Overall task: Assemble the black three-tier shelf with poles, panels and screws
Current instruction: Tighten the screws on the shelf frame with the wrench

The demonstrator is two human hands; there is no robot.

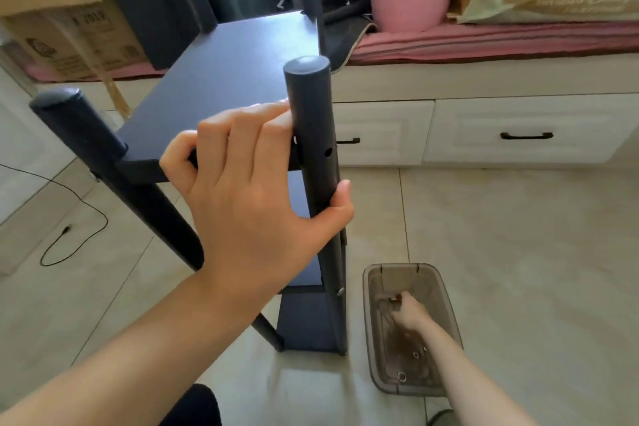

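Far left of the left hand, a cable (74, 218) lies looped on the floor, well apart from the work. The shelf (221, 79) stands upright on the tiles with its top panel just beyond that hand, and four poles rise at its corners.

The left hand (249, 190) steadies the frame: its fingers (256, 128) lie spread on the panel's near edge, touching the front pole (313, 135), with the thumb hooked round the pole's right side. An empty screw hole (327, 151) shows in the pole just above the thumb. Lower down the same pole, a fitted screw (340, 291) sits at the tier below.

Below and to the right, the right hand (408, 313) reaches down into a bin (446, 297) on the floor. It is curled over something small, but whether it has picked anything up I cannot tell. Loose hardware (401, 376) lies at the bin's near end.

The step appears to be fetching a screw for the top panel. Next, the screw must be brought up to the open hole while the left hand keeps panel and pole aligned. That thumb sits close beneath the hole and may crowd it.

Drawers (518, 130) stand behind, beyond the right hand, clear of the path.
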